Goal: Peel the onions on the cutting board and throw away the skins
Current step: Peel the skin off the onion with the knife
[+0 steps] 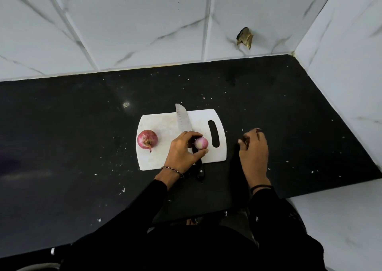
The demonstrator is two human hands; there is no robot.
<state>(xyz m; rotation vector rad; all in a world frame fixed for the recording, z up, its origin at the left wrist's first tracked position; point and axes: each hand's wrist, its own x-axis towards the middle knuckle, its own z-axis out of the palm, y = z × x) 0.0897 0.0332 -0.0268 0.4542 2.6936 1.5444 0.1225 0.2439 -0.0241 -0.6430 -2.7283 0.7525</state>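
Observation:
A white cutting board (163,124) lies on the black counter. On its left edge sits a red onion (147,139) with its dry skin on. My left hand (182,153) holds a pale, peeled onion (201,142) between fingers and thumb near the board's handle slot. My right hand (253,149) is over the counter to the right of the board, fingers curled round dark onion skins (246,141). A knife lies across the board, blade (183,119) pointing away, black handle (200,170) partly under my left hand.
The black counter (82,136) is dotted with small white flecks. White marble-look tiled walls (144,22) close it off at the back and right. A hole in the back wall tile (245,37) shows above the counter. The counter's near edge runs by my body.

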